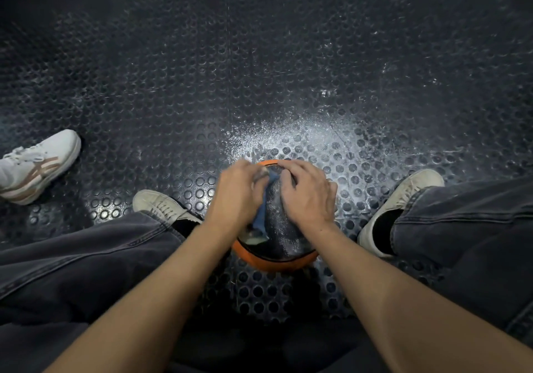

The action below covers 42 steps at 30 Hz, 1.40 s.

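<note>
Wiping underway, lower centre: left hand (236, 196) holds the blue cloth (261, 217) in its grip, right hand (308, 196) clamps the basketball (277, 260); next, probably rotate it.

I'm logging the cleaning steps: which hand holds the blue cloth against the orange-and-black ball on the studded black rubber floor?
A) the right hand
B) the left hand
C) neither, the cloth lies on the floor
B: the left hand grips the blue cloth against the orange-and-black ball, while the right hand holds the ball's top with curled fingers.
</note>
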{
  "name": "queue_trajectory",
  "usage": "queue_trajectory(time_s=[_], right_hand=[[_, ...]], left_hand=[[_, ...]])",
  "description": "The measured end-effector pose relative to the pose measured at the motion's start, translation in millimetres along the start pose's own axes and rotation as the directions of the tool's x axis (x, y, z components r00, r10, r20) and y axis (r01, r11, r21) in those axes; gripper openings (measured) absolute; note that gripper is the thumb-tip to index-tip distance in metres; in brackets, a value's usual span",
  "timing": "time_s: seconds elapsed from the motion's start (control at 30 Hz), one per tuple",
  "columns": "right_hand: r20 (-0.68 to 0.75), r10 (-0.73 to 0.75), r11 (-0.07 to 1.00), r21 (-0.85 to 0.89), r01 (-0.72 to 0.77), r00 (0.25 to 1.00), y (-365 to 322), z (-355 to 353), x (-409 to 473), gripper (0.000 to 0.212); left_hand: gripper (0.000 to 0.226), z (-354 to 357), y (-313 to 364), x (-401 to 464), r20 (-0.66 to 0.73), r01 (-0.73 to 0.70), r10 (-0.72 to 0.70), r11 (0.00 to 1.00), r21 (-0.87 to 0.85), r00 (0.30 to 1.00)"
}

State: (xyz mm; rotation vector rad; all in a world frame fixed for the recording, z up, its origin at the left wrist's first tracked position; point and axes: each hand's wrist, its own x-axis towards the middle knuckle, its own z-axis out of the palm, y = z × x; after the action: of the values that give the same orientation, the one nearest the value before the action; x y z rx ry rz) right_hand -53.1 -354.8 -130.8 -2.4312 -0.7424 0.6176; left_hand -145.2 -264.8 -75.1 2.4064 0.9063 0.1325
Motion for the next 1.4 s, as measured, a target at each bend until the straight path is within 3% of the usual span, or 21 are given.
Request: queue_trajectory(time_s=[0.1, 0.3, 0.47, 0.67, 0.87, 1.0, 1.1, 1.27, 1.4], right_hand=[[-0.030, 0.031, 0.999, 0.014, -0.031, 0.999, 0, 0, 3, 0.036], [0.001, 0.046, 0.999, 0.022, -0.046, 0.999, 1, -4, 9, 0.036], [-0.040, 0.029, 1.000, -0.007, -0.029, 0.999, 1, 3, 2, 0.036], [-0.030, 0.081, 0.997, -0.001, -0.081, 0.996, -1, -1, 16, 0.037], [-0.021, 0.062, 0.998, -0.015, -0.062, 0.998, 0, 4, 10, 0.038], [-0.045, 0.128, 0.991, 0.050, -0.126, 0.991, -3, 1, 14, 0.039], [-0.022, 0.066, 0.998, 0.016, -0.066, 0.998, 0, 2, 12, 0.039], [-0.043, 0.066, 0.998, 0.006, -0.066, 0.997, -5, 8, 8, 0.040], [-0.059, 0.122, 0.992, 0.050, -0.119, 0.991, -5, 2, 14, 0.039]], left_hand=[[0.022, -4, 1, 21, 0.001, 0.071, -0.071, 0.997, 0.004, 0.997], [0.020, -1, -2, -38, -0.009, -0.128, 0.128, 0.992, -0.016, 0.992], [0.014, -1, -8, 25, -0.022, 0.051, -0.051, 0.998, 0.030, 0.998], [0.024, 0, 1, -50, 0.034, -0.214, 0.214, 0.977, -0.012, 0.976], [0.015, 4, -4, 24, -0.087, 0.012, -0.008, 0.999, 0.045, 0.996], [0.021, 4, 1, -19, -0.023, -0.167, 0.168, 0.985, 0.037, 0.985], [0.023, -1, -2, -48, 0.053, -0.239, 0.237, 0.971, 0.029, 0.970], [0.018, -2, -7, 14, -0.090, -0.054, 0.060, 0.996, 0.066, 0.994], [0.021, -3, -3, -29, 0.068, -0.268, 0.266, 0.963, 0.025, 0.962]])
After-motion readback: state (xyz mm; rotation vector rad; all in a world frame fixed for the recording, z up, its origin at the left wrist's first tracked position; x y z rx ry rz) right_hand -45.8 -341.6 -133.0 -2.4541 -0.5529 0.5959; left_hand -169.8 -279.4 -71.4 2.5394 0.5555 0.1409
